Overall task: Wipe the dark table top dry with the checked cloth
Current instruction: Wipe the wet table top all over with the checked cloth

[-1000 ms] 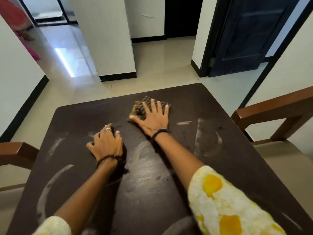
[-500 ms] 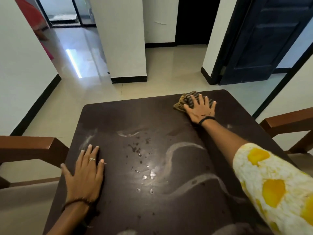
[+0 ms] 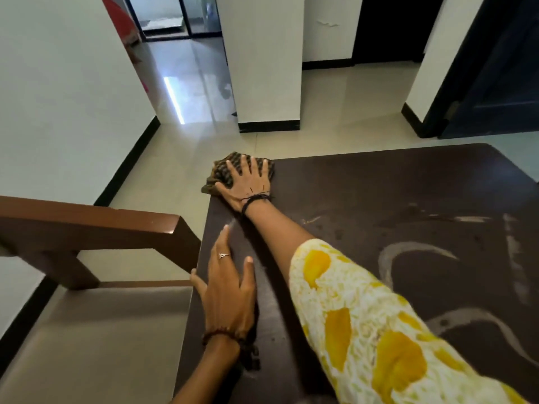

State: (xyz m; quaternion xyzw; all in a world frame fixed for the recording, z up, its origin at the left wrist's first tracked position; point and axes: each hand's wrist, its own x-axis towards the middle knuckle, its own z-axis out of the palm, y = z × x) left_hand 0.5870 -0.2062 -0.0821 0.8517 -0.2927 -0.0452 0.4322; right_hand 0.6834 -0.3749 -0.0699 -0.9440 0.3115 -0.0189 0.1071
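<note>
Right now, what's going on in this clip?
A person is wiping a dark table top with a checked cloth. The right hand presses flat on the cloth at the table's far left corner, where part of the cloth hangs past the edge. The left hand rests flat near the left edge, fingers straight. Wet streaks and droplets remain on the right part of the top, so the job is not done. A wooden chair stands at the left side.

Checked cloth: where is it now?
Head view: the checked cloth sits at the table's far left corner, under the flat right hand, partly overhanging the edge.
</note>
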